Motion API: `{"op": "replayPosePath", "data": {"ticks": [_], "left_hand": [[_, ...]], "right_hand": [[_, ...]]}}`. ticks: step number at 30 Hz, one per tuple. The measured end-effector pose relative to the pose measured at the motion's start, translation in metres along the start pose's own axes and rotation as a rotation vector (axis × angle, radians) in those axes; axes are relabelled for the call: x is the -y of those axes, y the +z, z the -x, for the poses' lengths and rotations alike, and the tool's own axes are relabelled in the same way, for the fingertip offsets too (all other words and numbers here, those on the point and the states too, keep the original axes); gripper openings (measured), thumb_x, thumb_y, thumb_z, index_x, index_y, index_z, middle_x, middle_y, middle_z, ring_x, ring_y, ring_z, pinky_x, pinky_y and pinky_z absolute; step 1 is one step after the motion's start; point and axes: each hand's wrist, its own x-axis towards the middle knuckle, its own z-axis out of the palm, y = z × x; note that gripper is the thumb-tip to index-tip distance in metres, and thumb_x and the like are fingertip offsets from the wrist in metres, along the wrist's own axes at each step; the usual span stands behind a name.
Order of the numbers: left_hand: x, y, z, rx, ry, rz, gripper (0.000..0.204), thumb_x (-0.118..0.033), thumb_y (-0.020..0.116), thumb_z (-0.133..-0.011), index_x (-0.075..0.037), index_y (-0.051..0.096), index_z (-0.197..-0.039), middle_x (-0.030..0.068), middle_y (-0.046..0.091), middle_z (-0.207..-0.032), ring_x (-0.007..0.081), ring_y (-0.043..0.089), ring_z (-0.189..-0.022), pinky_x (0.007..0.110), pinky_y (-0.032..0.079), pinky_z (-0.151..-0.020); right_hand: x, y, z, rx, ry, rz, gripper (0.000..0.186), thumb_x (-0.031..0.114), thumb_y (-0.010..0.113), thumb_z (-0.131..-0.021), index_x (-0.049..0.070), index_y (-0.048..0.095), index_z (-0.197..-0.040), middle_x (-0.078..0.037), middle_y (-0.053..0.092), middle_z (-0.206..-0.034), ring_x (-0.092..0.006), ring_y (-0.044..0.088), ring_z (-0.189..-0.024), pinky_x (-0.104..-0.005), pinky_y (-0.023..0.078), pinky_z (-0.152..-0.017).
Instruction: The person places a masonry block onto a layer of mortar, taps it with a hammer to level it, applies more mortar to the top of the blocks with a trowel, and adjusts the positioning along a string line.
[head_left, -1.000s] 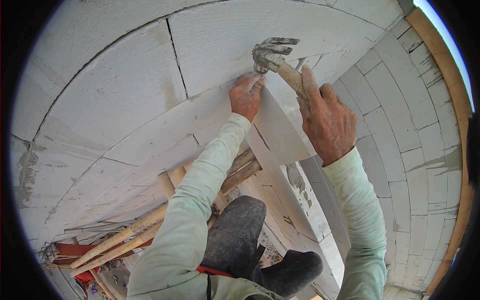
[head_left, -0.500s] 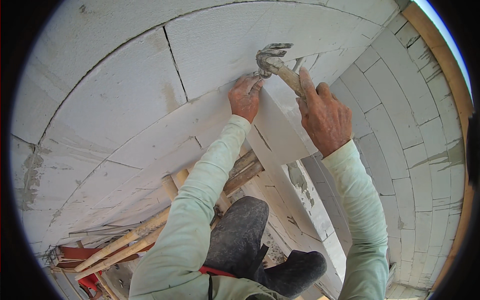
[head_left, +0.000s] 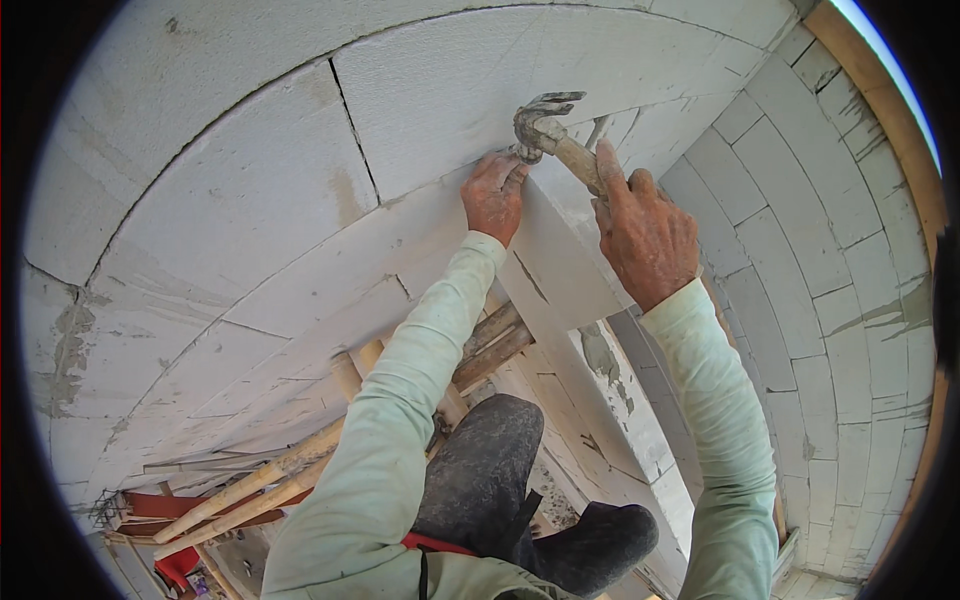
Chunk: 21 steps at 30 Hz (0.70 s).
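Note:
High on the pale block wall, my left hand (head_left: 492,205) is closed, fingertips pinched at a joint beside a white block (head_left: 555,260) that juts from the wall; what they hold is too small to make out. My right hand (head_left: 648,245) grips the wooden handle of a claw hammer (head_left: 540,128), whose head is right at my left fingertips with the claws upward. Both forearms wear pale green sleeves.
A second block wall (head_left: 800,250) stands at the right, with an orange-brown board (head_left: 880,80) along its edge. Wooden poles (head_left: 245,485) lie below left. My legs in dark, dusty trousers (head_left: 475,460) are below, beside a narrow block ledge (head_left: 630,420).
The hammer head sits a little lower in the picture, still at my left fingertips. My right hand has shifted slightly left. My left hand has stayed at almost the same spot.

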Motion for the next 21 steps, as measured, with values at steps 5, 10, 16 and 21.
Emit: {"op": "replayPosePath", "data": {"ticks": [5, 10, 16, 21], "left_hand": [[-0.004, -0.001, 0.001, -0.001, 0.002, -0.011, 0.012, -0.006, 0.068, -0.079, 0.001, 0.066, -0.09, 0.0119, 0.066, -0.087, 0.0282, 0.063, -0.08, 0.033, 0.049, -0.074], [0.003, -0.003, 0.002, 0.052, 0.014, -0.024, 0.013, -0.007, 0.066, -0.082, 0.001, 0.066, -0.093, 0.0122, 0.067, -0.094, 0.028, 0.063, -0.085, 0.032, 0.049, -0.078], [0.006, -0.008, 0.006, 0.066, 0.055, 0.004, 0.017, -0.004, 0.058, -0.087, -0.002, 0.067, -0.102, 0.0141, 0.067, -0.101, 0.0303, 0.065, -0.093, 0.035, 0.05, -0.084], [-0.002, -0.013, 0.005, 0.145, -0.052, 0.076, 0.019, -0.005, 0.059, -0.088, 0.001, 0.065, -0.105, 0.0161, 0.066, -0.107, 0.0271, 0.063, -0.098, 0.033, 0.048, -0.087]], "right_hand": [[0.0, -0.011, 0.006, 0.027, 0.066, -0.031, 0.055, 0.012, 0.061, -0.084, 0.01, 0.043, -0.136, -0.01, 0.057, -0.08, -0.0238, 0.066, -0.068, -0.0352, 0.054, -0.052], [-0.001, -0.015, 0.012, 0.058, 0.066, -0.058, 0.057, 0.015, 0.063, -0.084, 0.011, 0.042, -0.136, -0.011, 0.057, -0.083, -0.0246, 0.066, -0.07, -0.0364, 0.054, -0.054], [-0.004, -0.009, 0.015, 0.055, 0.109, -0.066, 0.057, 0.02, 0.063, -0.088, 0.017, 0.038, -0.14, -0.008, 0.057, -0.082, -0.0229, 0.063, -0.063, -0.0372, 0.053, -0.053], [-0.006, -0.011, 0.011, 0.076, 0.098, -0.066, 0.057, 0.019, 0.063, -0.086, 0.014, 0.04, -0.138, -0.01, 0.058, -0.084, -0.0237, 0.065, -0.066, -0.0363, 0.054, -0.053]]}}
